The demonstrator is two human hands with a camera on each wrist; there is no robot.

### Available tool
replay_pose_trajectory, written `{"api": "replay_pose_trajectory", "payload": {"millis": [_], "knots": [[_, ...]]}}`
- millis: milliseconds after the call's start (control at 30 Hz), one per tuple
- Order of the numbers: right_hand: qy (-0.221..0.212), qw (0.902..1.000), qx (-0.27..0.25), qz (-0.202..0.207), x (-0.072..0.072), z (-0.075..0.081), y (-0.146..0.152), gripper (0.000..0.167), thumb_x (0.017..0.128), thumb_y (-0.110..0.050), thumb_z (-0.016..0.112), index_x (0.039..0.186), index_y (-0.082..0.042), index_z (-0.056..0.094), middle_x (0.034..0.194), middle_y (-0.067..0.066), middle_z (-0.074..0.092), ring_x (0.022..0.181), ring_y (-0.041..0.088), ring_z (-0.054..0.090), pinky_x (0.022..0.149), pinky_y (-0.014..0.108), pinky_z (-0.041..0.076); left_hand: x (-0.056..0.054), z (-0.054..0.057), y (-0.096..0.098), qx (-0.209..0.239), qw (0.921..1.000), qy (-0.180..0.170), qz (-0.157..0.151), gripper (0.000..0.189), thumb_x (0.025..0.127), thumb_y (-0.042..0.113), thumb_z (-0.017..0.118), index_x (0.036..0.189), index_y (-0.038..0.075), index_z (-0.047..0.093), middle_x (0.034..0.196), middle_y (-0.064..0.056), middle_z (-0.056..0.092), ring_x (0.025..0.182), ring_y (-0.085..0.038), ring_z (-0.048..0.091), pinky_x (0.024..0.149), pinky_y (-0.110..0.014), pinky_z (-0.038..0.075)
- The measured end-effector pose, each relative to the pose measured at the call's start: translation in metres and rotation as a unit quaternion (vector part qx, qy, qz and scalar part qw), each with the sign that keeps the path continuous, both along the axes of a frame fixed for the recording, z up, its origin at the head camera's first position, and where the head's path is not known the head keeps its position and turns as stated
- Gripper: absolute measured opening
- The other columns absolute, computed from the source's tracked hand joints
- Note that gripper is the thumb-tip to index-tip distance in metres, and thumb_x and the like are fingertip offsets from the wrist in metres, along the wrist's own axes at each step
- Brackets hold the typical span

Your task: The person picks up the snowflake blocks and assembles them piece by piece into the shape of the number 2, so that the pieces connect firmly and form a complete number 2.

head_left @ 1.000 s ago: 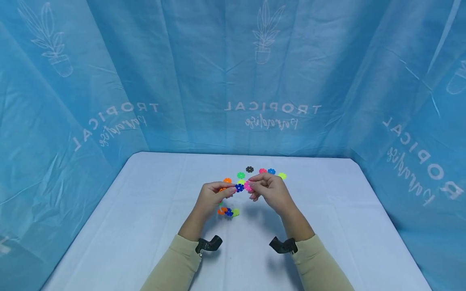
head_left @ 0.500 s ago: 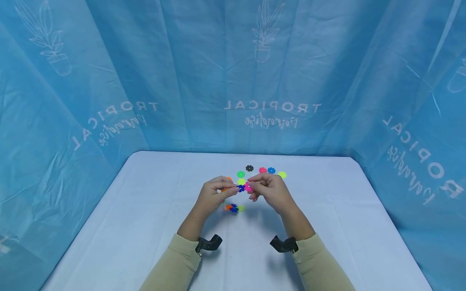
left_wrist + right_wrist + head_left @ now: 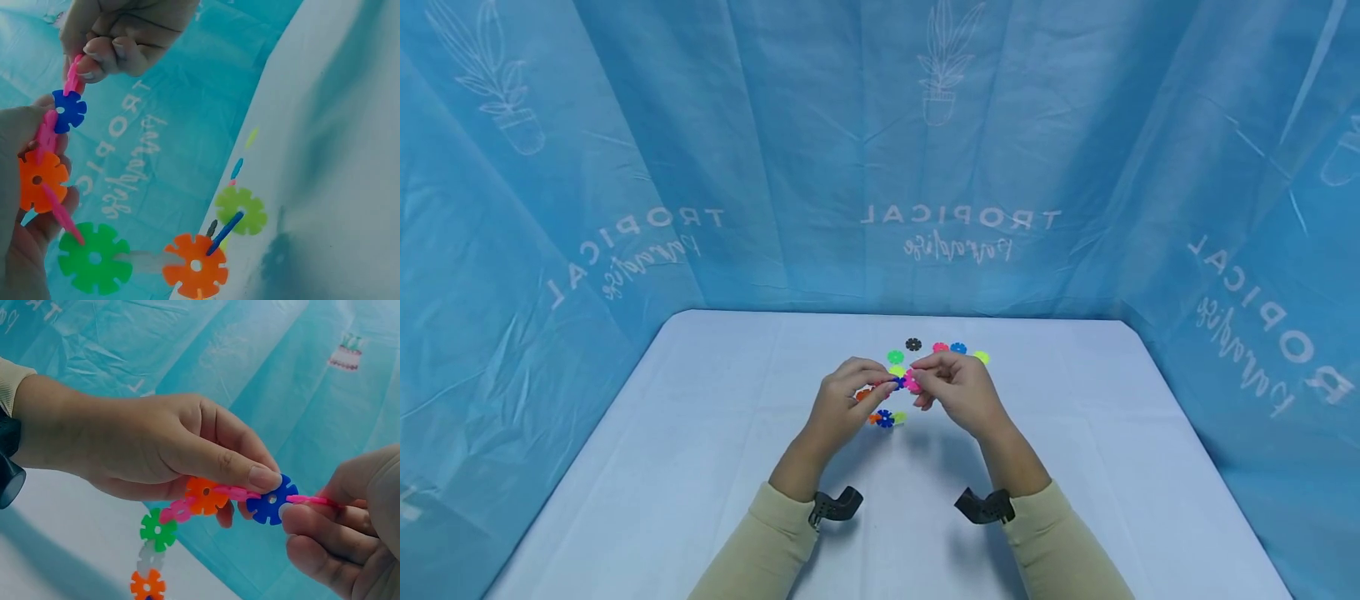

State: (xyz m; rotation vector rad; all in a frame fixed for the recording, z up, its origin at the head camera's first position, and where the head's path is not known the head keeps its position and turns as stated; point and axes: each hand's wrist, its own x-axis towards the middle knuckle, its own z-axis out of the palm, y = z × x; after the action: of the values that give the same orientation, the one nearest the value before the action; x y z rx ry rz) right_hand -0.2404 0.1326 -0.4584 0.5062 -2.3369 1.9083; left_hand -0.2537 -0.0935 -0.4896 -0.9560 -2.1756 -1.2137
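Observation:
My left hand (image 3: pixel 842 404) pinches the near end of a chain of slotted plastic discs, thumb over a pink disc and the edge of a dark blue disc (image 3: pixel 269 514). Between right thumb and fingers, my right hand (image 3: pixel 958 392) grips another pink disc (image 3: pixel 304 499), edge-on at the blue one's rim and partly hidden by the fingers. From the left hand the chain hangs through an orange disc (image 3: pixel 53 169), a pink one, a green disc (image 3: pixel 94 237), a clear one, an orange disc (image 3: pixel 195 281), a blue one and a yellow-green disc (image 3: pixel 245 209).
Loose discs lie on the white table (image 3: pixel 1075 467) beyond the hands: a black disc (image 3: pixel 913 344), a green disc (image 3: pixel 896 357), a red-pink disc (image 3: pixel 940 347), a blue disc (image 3: pixel 958 347) and yellow ones. Blue printed curtains (image 3: pixel 895 167) enclose the back and sides.
The left hand has edged right, closer to the right hand, so less of the held blue disc shows. The chain's hanging end has swung right and up. The right hand stays nearly still.

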Motion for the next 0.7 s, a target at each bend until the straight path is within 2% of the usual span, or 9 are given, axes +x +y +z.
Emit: {"api": "replay_pose_trajectory", "payload": {"millis": [133,233,500,700], "knots": [[0.001,1.0,-0.001,0.004,0.0004,0.0003,-0.0003,0.013,0.103,-0.015,0.073,0.11,-0.005,0.076,0.087,0.007,0.075,0.069,0.03,0.073,0.071,0.039,0.063,0.0002,-0.0022,0.0015,0.026,0.9994,-0.017,-0.018,0.011,0.097,0.011,0.079,0.107,0.008,0.08,0.113,0.002,0.072,0.11,-0.015,0.067,0.093,-0.033,0.057],[0.001,1.0,-0.001,0.009,0.0002,0.0003,-0.0003,0.013,0.103,-0.015,0.072,0.11,-0.004,0.075,0.087,0.007,0.075,0.068,0.03,0.073,0.071,0.04,0.063,0.0,-0.0044,0.0023,0.051,0.9977,-0.036,-0.027,0.01,0.097,0.01,0.079,0.107,0.009,0.081,0.112,0.003,0.073,0.107,-0.016,0.069,0.09,-0.034,0.059],[-0.002,1.0,0.0,0.005,-0.0008,0.0006,-0.0019,0.014,0.103,-0.014,0.072,0.111,-0.003,0.075,0.087,0.007,0.075,0.068,0.03,0.073,0.071,0.04,0.063,-0.0006,-0.0058,0.002,0.073,0.9942,-0.077,-0.014,0.011,0.096,0.013,0.081,0.106,0.012,0.083,0.11,0.007,0.074,0.103,-0.012,0.07,0.084,-0.032,0.06],[-0.016,0.9998,-0.008,0.01,-0.0006,-0.0005,-0.0034,0.017,0.103,-0.014,0.072,0.113,0.0,0.074,0.088,0.008,0.075,0.07,0.031,0.074,0.072,0.039,0.063,0.0003,-0.0028,0.0026,0.066,0.9949,-0.076,-0.005,0.009,0.095,0.014,0.081,0.103,0.01,0.084,0.108,0.007,0.074,0.103,-0.011,0.07,0.084,-0.03,0.06]]}}
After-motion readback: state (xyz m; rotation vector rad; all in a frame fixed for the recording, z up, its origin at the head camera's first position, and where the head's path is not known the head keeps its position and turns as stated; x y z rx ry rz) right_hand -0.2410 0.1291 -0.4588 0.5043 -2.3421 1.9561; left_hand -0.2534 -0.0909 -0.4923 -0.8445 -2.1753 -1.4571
